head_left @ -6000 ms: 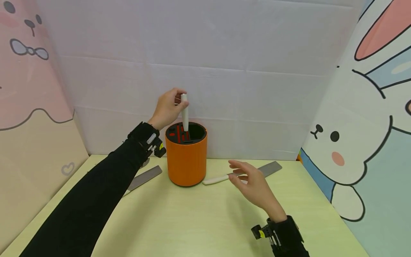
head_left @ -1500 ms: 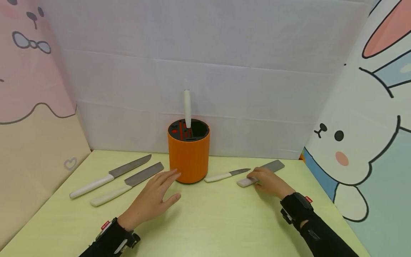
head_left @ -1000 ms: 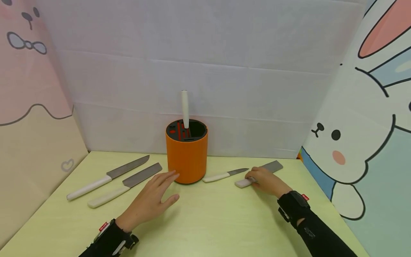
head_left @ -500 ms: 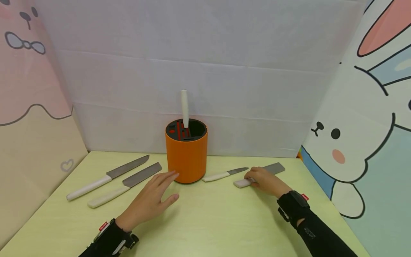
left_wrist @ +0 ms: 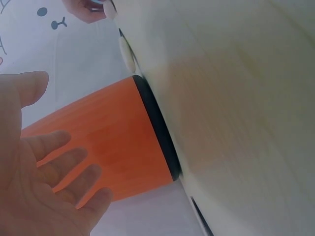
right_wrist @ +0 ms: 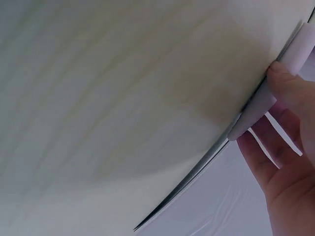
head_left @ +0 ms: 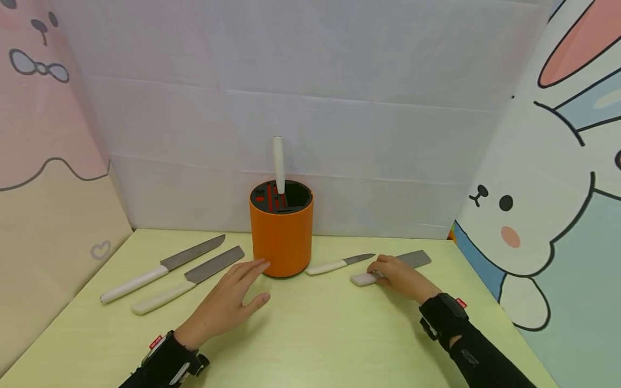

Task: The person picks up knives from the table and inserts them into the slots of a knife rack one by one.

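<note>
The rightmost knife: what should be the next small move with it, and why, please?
Probably lift the rightmost knife slightly off the table: the right grip holds its handle, its blade seems to lie low there, and the orange holder shows unfilled slots.

My left hand (head_left: 225, 310) and right hand (head_left: 401, 277) are bare; I wear a black left sleeve (head_left: 135, 381) and right sleeve (head_left: 492, 364). My black left band (head_left: 167, 353) shows a small red tag (head_left: 156, 342), a silvery strip (head_left: 180, 373) and a stubby dark module (head_left: 199, 362). My black right band (head_left: 443, 310) has its own red label (head_left: 461, 303). A faint grey mark (head_left: 469, 355) on the right sleeve might be lettering, too small to read.
</note>
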